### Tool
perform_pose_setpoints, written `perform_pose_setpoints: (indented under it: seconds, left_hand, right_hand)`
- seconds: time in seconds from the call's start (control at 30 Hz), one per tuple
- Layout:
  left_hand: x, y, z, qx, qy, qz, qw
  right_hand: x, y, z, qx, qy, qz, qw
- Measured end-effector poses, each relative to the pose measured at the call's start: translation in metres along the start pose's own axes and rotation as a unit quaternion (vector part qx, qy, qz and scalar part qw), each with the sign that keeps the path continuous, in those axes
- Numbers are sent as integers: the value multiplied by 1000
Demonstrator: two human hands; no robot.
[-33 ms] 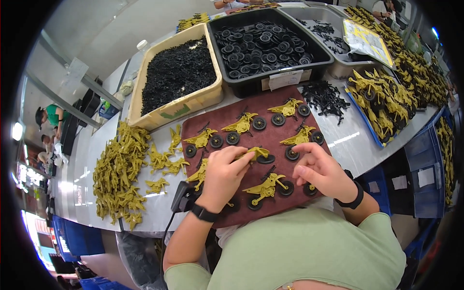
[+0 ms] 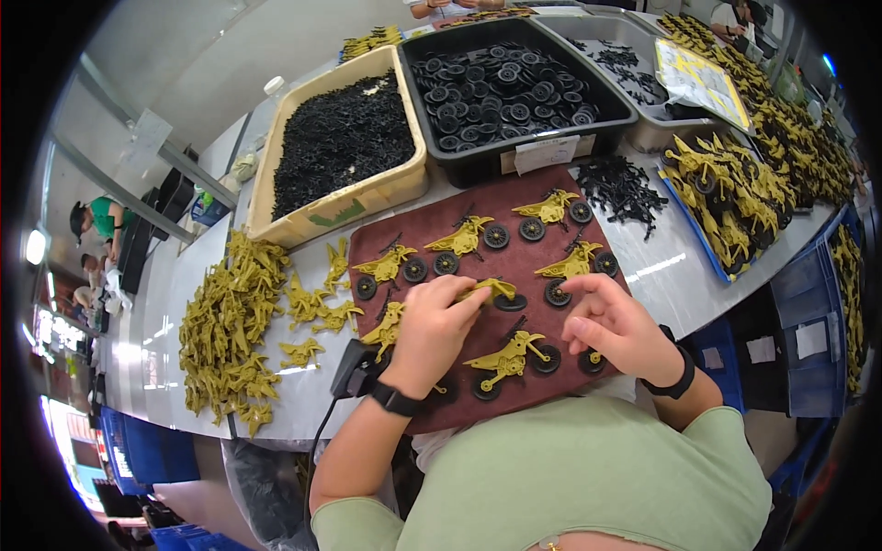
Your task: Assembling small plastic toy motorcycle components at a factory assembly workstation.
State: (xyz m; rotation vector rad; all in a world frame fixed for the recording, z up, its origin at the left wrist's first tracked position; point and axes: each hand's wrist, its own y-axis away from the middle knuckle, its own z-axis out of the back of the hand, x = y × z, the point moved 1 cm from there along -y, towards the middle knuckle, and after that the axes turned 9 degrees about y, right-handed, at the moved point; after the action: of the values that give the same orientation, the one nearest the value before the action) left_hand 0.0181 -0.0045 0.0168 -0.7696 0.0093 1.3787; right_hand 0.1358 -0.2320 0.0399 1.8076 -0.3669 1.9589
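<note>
My left hand pinches a yellow toy motorcycle body over the middle of a dark red mat. Just beneath the body's far end is a black wheel; whether it is joined on I cannot tell. My fingers hide the body's other end. My right hand hovers right of it, fingers curved and apart, with nothing seen in them. Around both hands lie several yellow motorcycle bodies with black wheels, one nearest me and another beyond my right fingertips.
Loose yellow bodies are heaped left of the mat. Behind it stand a cream tub of small black parts and a black tub of wheels. Small black parts lie at the right, near a blue tray of motorcycles. A black device with a cable sits beside my left wrist.
The whole scene sits slightly lower and further right in the picture. Both hands keep nearly the same pose, the left still on the motorcycle body.
</note>
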Motion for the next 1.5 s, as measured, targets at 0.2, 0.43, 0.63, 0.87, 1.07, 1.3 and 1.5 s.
perform_pose_setpoints:
  seconds: [0.2,0.43,0.63,0.87,1.07,1.3,1.5]
  left_hand:
    - [1,14,-17,83,31,27,996]
    - [52,61,60,0,-131,189,973]
    - [93,143,118,78,-388,355,847]
    - [110,162,128,159,-292,372,866]
    - [105,151,128,65,-227,434,869]
    - [43,42,113,-89,-52,326,940]
    - [-20,-55,0,69,184,180,964]
  right_hand:
    - [-4,13,18,-33,-10,-4,999]
    - [-11,15,39,-64,7,14,998]
    - [-11,12,36,-40,1,5,999]
    - [4,-2,42,-33,34,27,999]
    - [14,-28,77,-54,58,70,994]
    - [-9,-79,122,-81,209,104,969]
    - [-39,-90,117,-93,157,135,974]
